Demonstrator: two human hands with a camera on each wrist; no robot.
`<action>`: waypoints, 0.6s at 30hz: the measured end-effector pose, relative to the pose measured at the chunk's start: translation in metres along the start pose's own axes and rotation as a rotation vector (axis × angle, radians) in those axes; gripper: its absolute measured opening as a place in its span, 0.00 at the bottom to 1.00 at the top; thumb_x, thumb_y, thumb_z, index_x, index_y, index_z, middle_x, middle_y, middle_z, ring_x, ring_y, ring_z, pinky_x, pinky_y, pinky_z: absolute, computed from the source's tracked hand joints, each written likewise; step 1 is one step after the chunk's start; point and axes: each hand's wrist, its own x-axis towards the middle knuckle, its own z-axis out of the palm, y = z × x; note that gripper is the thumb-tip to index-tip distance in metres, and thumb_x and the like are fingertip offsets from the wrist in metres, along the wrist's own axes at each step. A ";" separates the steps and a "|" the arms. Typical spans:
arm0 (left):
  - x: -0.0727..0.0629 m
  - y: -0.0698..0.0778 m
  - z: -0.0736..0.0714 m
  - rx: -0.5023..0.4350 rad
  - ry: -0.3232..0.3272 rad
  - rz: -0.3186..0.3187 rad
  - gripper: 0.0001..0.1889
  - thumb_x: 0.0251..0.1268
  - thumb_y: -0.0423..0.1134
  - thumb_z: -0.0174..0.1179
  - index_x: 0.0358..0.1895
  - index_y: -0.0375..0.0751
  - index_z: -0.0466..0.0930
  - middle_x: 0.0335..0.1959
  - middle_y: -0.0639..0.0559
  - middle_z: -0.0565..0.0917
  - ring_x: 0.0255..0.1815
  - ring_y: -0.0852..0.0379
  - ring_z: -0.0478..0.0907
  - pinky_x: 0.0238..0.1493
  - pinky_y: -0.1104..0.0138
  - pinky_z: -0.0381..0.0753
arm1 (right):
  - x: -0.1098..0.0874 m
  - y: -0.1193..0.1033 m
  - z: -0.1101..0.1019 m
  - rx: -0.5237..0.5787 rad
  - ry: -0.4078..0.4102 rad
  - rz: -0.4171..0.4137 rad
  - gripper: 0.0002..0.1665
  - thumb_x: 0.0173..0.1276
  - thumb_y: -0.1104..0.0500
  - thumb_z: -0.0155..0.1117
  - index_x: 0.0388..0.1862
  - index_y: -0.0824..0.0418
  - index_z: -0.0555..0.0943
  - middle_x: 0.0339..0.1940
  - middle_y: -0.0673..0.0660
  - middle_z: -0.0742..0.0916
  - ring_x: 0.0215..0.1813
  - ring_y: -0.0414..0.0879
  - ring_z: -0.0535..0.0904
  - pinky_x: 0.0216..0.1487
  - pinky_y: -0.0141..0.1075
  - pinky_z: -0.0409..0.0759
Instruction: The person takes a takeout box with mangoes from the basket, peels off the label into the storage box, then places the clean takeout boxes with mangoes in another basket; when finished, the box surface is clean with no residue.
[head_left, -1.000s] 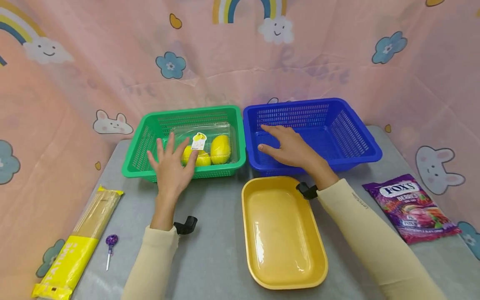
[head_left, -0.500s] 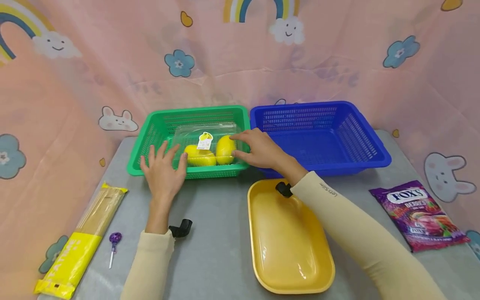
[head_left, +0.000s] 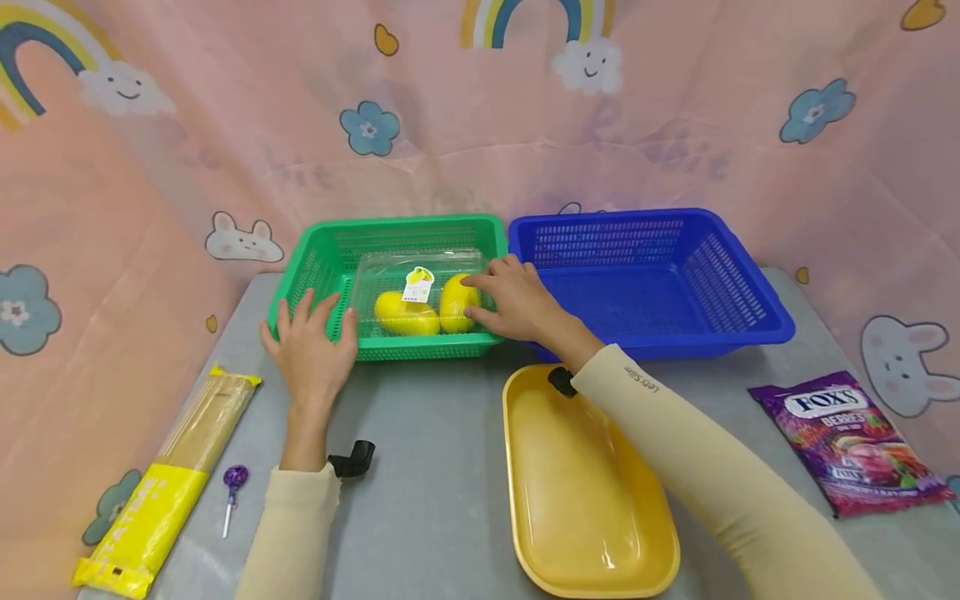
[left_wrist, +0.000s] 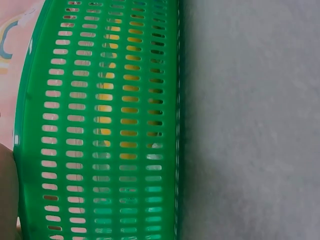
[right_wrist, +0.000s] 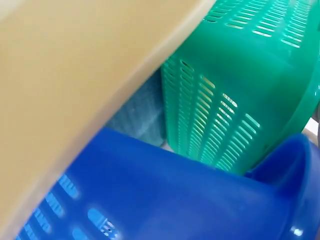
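My left hand (head_left: 313, 354) is at the front left corner of the green basket (head_left: 405, 223), fingers spread over its rim. In the left wrist view, part of that hand lies beside the green rim. Inside the basket sits a clear plastic box (head_left: 375, 271) with a label (head_left: 417, 287) and two yellow fruits, one lying crosswise (head_left: 401, 315) and one more upright (head_left: 456, 300). My right hand (head_left: 525, 302) reaches over the basket's right rim. Its thumb and forefinger stand apart at the box's right end; whether they touch it I cannot tell.
A blue basket (head_left: 622, 287) stands to the right of the green one. In front is a yellow tray (head_left: 577, 492), under my right forearm. A pasta packet (head_left: 168, 475) and a lollipop (head_left: 235, 479) lie at left, a Fox's Berries candy bag (head_left: 843, 442) at right.
My right hand has moved left from over the blue basket to the right end of the plastic box. My left hand has shifted left and down to the green basket's front left corner.
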 end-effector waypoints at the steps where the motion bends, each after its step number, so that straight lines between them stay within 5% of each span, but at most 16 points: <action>1: 0.000 -0.001 0.000 0.000 0.002 0.002 0.25 0.73 0.56 0.53 0.63 0.45 0.82 0.73 0.38 0.73 0.80 0.28 0.56 0.77 0.32 0.37 | 0.000 0.000 0.001 0.001 0.004 0.001 0.30 0.75 0.43 0.61 0.72 0.50 0.76 0.55 0.59 0.80 0.57 0.54 0.68 0.55 0.49 0.66; 9: 0.000 -0.011 -0.002 -0.031 0.039 0.010 0.23 0.72 0.52 0.54 0.60 0.43 0.84 0.69 0.38 0.77 0.78 0.29 0.60 0.76 0.32 0.38 | 0.006 -0.004 0.007 0.046 0.031 0.004 0.28 0.75 0.44 0.62 0.71 0.49 0.78 0.52 0.60 0.80 0.51 0.54 0.67 0.51 0.48 0.61; 18: 0.003 -0.021 -0.011 -0.065 0.046 -0.060 0.21 0.73 0.49 0.53 0.57 0.39 0.85 0.69 0.37 0.77 0.79 0.29 0.58 0.76 0.30 0.37 | 0.016 -0.010 0.011 0.088 0.065 0.034 0.25 0.74 0.46 0.64 0.68 0.48 0.80 0.52 0.58 0.83 0.48 0.53 0.68 0.54 0.50 0.59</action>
